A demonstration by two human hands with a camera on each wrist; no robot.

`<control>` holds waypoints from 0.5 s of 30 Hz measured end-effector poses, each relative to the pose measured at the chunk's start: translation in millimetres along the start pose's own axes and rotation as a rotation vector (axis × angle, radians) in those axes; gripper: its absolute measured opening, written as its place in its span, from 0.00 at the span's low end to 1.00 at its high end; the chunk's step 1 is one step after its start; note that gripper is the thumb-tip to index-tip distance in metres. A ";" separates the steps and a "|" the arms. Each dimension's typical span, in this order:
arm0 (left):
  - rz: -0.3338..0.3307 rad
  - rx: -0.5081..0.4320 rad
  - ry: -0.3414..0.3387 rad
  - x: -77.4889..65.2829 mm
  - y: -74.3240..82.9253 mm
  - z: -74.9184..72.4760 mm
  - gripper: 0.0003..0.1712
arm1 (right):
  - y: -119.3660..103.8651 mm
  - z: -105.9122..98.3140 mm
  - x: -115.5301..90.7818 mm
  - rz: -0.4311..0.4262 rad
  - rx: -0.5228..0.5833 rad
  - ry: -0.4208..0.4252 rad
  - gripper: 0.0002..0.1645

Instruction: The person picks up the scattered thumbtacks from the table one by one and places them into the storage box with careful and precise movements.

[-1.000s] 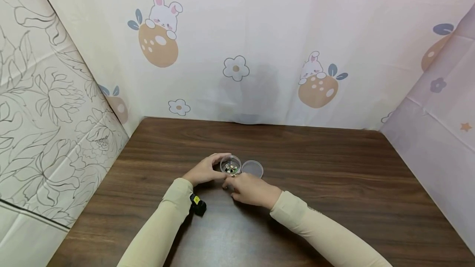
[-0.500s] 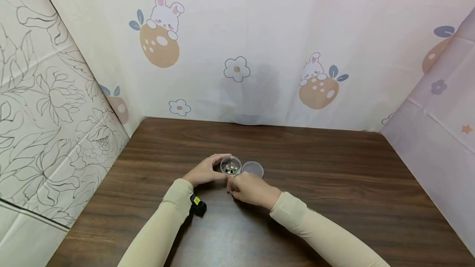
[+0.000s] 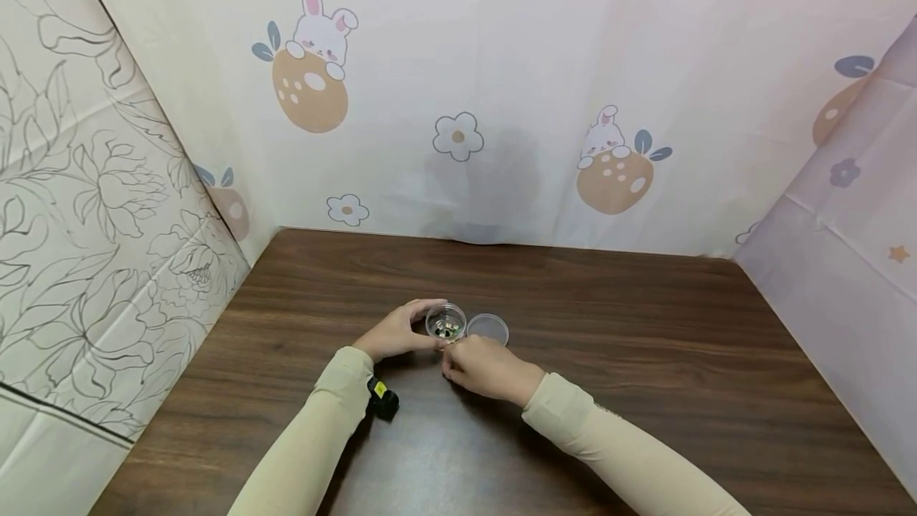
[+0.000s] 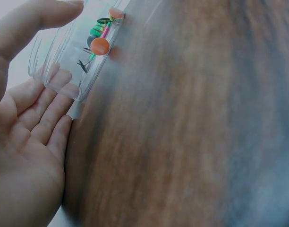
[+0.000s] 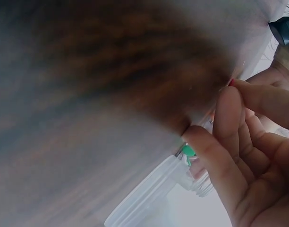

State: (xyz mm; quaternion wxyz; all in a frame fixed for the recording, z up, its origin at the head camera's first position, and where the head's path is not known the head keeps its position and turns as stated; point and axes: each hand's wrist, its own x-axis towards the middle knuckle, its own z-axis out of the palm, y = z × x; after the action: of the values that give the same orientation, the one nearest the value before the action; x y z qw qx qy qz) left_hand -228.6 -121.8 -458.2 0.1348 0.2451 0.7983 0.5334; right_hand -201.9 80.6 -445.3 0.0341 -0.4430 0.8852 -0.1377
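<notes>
In the head view my left hand (image 3: 396, 332) holds a clear round plastic container (image 3: 446, 310), thumb on the near side and fingers on the far side. The left wrist view shows small round-headed pieces (image 4: 100, 46) inside it, orange, green, pink and black, resembling tacks. Their exact kind is hard to tell. My right hand (image 3: 487, 365) is at the container's near right side, with bent fingers. In the right wrist view it seems to pinch a tiny red piece (image 5: 232, 82) at its fingertips, mostly hidden. A clear round lid (image 3: 488, 327) lies just right of the container.
Dark wood-grain table (image 3: 630, 325) lies under both hands. A black wrist camera (image 3: 384, 400) with a yellow mark sits below my left wrist. Printed cloth hangs (image 3: 458, 46) behind the table and along both sides.
My right fingertips shift slightly right and draw in toward the container's near side. My left hand stays on the container, and the lid stays put.
</notes>
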 end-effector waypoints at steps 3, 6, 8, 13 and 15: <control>-0.002 0.000 -0.007 -0.6 1.4 -0.2 0.42 | 2.6 -1.3 -0.5 -0.013 0.034 -0.008 0.07; -0.004 0.004 -0.009 -0.7 1.5 -0.3 0.43 | 4.3 -2.8 -1.5 -0.019 0.065 -0.032 0.06; -0.011 0.007 -0.016 0.0 0.9 -0.7 0.43 | 5.1 -3.6 -2.0 -0.018 0.082 -0.049 0.05; -0.012 -0.012 -0.018 4.1 -12.1 -0.1 0.44 | 8.1 -6.9 -1.9 -0.024 0.128 -0.057 0.04; -0.014 -0.004 -0.007 6.4 -20.7 0.8 0.44 | 9.8 -9.0 -1.9 -0.025 0.145 -0.045 0.04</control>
State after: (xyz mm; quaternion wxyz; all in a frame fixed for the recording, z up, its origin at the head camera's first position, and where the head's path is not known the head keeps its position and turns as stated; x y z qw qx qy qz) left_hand -238.7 -124.2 -477.3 0.1419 0.2412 0.7983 0.5333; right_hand -210.0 89.6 -439.5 0.0844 -0.4533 0.8664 -0.1918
